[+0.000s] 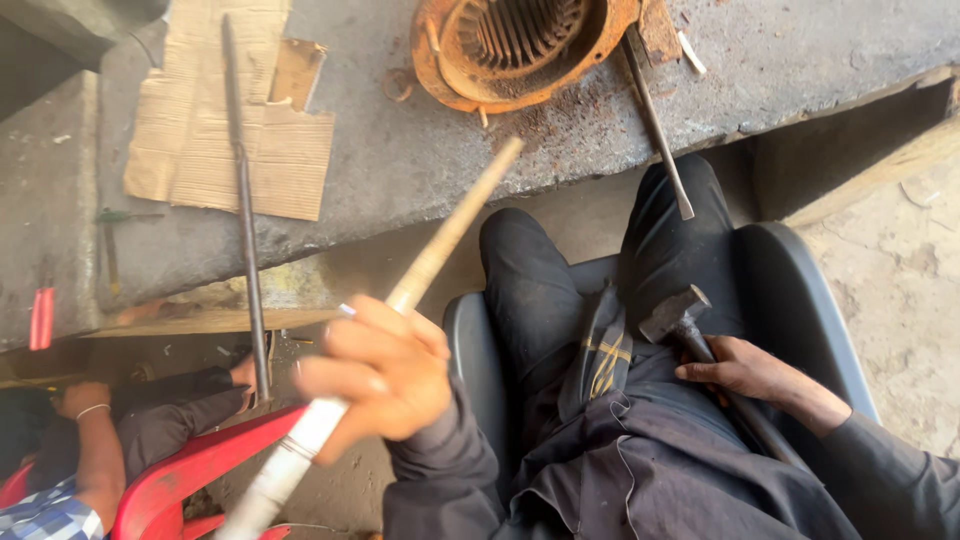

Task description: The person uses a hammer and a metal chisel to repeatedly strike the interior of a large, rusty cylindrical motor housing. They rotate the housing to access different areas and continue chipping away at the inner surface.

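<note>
A seated person's left hand (pixel 385 375) has its fingers wrapped around a long pale stick (pixel 420 270) angled up toward a rusty motor housing (pixel 520 45) on the concrete table (pixel 420 150); the right hand (pixel 745 370) rests on a hammer (pixel 685 320) lying across the lap, fingers closed loosely on its handle. A co-worker's arm (pixel 95 450) shows at lower left beside a red chair (pixel 190 465); torn cardboard (pixel 230 120) and a steel rod (pixel 245 200) lie on the table.

Left hand (pixel 385 375) raised, fingers curled tight in a fist; right hand (pixel 745 368) low on the lap, fingers closed.
</note>
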